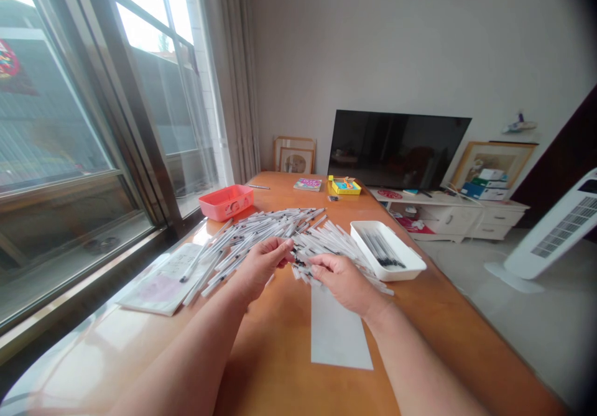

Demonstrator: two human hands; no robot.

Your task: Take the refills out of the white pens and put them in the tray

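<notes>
White pens (pixel 261 232); coral-red box (pixel 226 202); white tray (pixel 410 265); orange-brown table (pixel 275 354).

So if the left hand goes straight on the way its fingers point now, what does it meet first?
The left hand points right, toward the right hand. It would probably first meet the pens pinched between both hands, then the right hand's fingers. Depth is hard to judge here.

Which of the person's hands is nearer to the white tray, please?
Right. The right hand lies just beside the white tray; the left hand is farther away, across the pen pile.
</notes>
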